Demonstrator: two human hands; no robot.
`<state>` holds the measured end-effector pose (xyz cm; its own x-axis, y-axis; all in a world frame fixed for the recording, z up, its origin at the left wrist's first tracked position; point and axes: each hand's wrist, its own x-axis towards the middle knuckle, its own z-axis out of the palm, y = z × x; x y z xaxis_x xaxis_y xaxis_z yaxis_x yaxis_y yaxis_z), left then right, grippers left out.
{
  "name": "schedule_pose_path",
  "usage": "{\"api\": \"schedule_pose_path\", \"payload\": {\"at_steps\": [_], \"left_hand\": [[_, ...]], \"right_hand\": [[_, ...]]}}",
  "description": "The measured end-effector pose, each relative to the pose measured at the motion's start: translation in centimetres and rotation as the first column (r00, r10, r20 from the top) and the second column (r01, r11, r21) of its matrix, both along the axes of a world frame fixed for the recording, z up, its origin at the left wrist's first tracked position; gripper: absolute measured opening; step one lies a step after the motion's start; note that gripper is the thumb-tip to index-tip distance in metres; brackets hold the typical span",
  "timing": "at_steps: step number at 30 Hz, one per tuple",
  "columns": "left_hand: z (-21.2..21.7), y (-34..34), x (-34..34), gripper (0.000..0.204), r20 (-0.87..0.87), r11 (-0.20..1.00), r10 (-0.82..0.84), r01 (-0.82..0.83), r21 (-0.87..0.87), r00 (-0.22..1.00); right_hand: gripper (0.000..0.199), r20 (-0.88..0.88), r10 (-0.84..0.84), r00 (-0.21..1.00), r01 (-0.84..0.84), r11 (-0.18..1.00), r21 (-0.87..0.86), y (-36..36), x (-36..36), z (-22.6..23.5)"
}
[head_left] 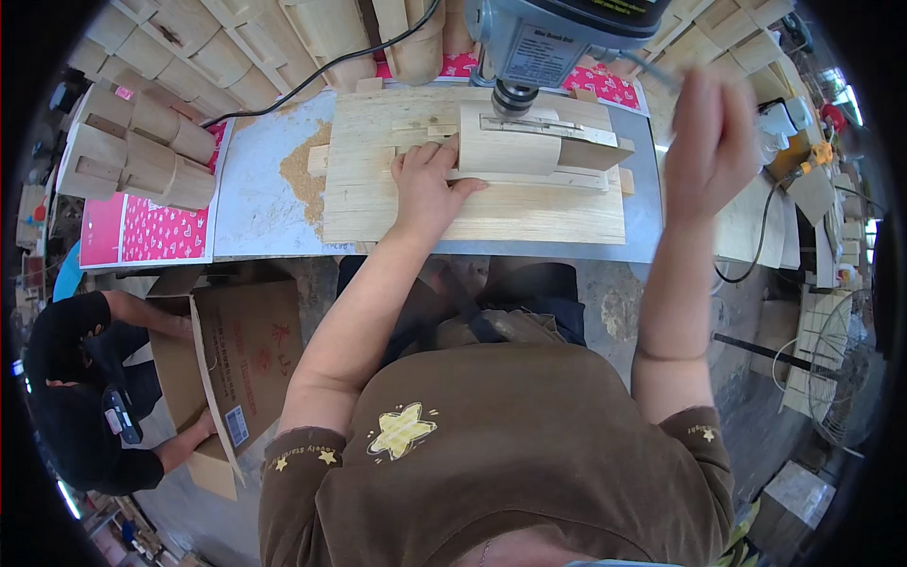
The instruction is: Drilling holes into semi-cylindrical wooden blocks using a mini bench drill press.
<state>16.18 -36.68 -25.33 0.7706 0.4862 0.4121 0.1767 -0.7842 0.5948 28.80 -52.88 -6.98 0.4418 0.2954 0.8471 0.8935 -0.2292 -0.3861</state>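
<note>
A pale curved wooden piece (510, 151) lies under the chuck (513, 98) of a grey bench drill (539, 47). It rests on a flat wooden board (539, 222) fitted with wooden strips. My left hand (430, 180) grips the piece's left end, thumb along the near side and fingers behind the end. My right hand (710, 142), raised to the right of the drill and blurred, is closed around the end of the drill's feed lever (652, 68). A flat wooden block (590, 153) sticks out at the piece's right end. The drill's tip cannot be made out.
Stacked curved wooden pieces (142, 146) line the left and back of the bench. Sawdust (307, 180) lies left of the board. A black cable (326, 68) crosses the back left. At lower left another person (71, 397) reaches into a cardboard box (246, 350). A fan (841, 369) stands right.
</note>
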Motion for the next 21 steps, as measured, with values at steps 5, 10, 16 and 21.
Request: {"api": "schedule_pose_path", "payload": {"at_steps": [5, 10, 16, 21], "left_hand": [[1.5, 0.0, 0.9, 0.057, -0.076, 0.981, -0.070, 0.055, -0.188, 0.995], [-0.7, 0.8, 1.7, 0.051, 0.071, 0.906, -0.104, 0.124, -0.405, 0.992], [0.9, 1.5, 1.4, 0.038, 0.214, 0.727, -0.175, 0.273, -0.630, 0.961], [3.9, 5.4, -3.3, 0.033, 0.199, 0.780, -0.212, 0.288, -0.556, 0.957]], "right_hand": [[0.033, -0.105, -0.221, 0.970, 0.192, 0.954, -0.231, 5.0, 7.2, 6.9], [0.031, -0.346, 0.175, 0.922, -0.184, 0.983, 0.007, 3.7, 6.7, 4.8], [0.033, -0.137, 0.051, 0.989, -0.129, 0.752, -0.647, -3.0, 5.7, -8.1], [0.027, -0.615, 0.060, 0.786, -0.451, 0.737, -0.503, -5.4, 4.2, -9.5]]}}
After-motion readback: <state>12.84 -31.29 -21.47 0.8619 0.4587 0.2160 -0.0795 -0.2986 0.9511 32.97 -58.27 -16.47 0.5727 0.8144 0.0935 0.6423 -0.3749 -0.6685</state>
